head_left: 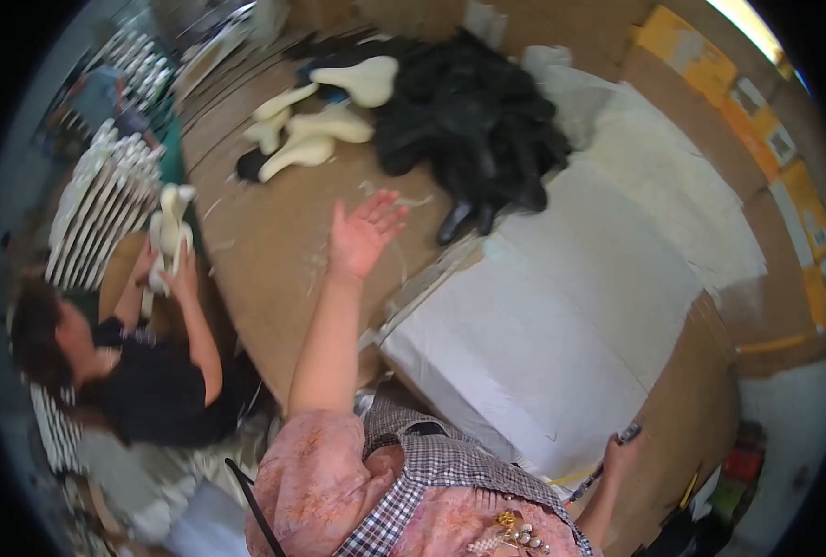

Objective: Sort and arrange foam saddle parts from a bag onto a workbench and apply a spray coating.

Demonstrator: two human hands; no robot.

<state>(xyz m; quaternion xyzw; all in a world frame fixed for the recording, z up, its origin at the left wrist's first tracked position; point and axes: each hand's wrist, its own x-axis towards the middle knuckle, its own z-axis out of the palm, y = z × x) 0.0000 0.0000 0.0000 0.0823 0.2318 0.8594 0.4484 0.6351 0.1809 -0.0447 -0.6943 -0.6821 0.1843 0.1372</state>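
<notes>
My left hand (pixel 364 234) is stretched out over the brown worktable, palm showing and fingers spread, with nothing in it. Just beyond it, to the left, lie several cream bicycle saddle pads (pixel 325 125). A heaped pile of black, floppy saddle-shaped covers (pixel 464 121) sits ahead and to the right of that hand. Low on the right, my right hand (pixel 623 453) is closed around a slim, dark, stick-like tool (pixel 587 485); its exact kind is too small to tell. Beside the right hand is a block wrapped in white sheeting (pixel 543 325).
At the left, a co-worker in a dark shirt (pixel 143 381) holds a cream saddle pad (pixel 169 227) in both hands. Behind that person stand stacked rows of pale pads (pixel 106 200). Yellow bins (pixel 756 121) line the right wall. Thin scraps (pixel 403 200) lie on the worktable (pixel 255 251).
</notes>
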